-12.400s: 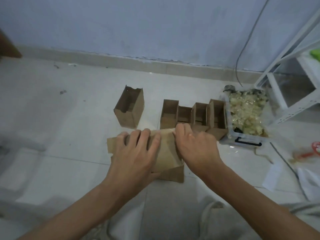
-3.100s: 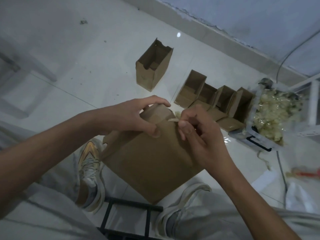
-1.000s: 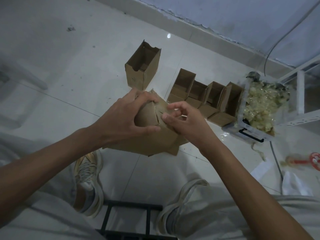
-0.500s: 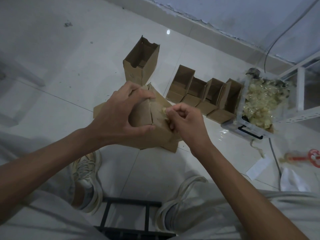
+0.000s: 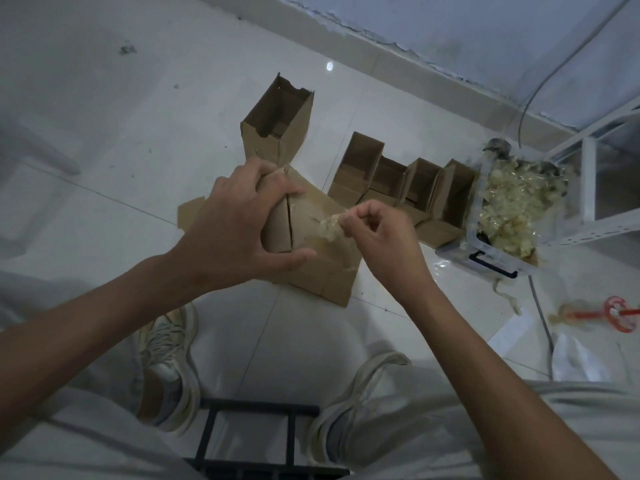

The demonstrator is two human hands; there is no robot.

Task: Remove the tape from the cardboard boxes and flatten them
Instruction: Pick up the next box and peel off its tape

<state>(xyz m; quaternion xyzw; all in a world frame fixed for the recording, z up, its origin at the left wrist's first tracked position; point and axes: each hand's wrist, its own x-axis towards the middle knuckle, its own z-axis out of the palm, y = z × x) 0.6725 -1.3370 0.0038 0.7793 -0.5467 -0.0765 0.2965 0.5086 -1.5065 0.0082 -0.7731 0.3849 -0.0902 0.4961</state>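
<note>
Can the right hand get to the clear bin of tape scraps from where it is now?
Probably yes. The right hand, pinching a tape strip, is beside the open-topped clear bin; only the low row of small boxes lies between, passable from above.

Peeling tape off a held cardboard box

The left hand (image 5: 235, 233) grips the box (image 5: 318, 251) above the tiled floor (image 5: 104, 133), while the right hand (image 5: 377, 237) pinches a crumpled strip of clear tape (image 5: 330, 226) at the box's face.
</note>
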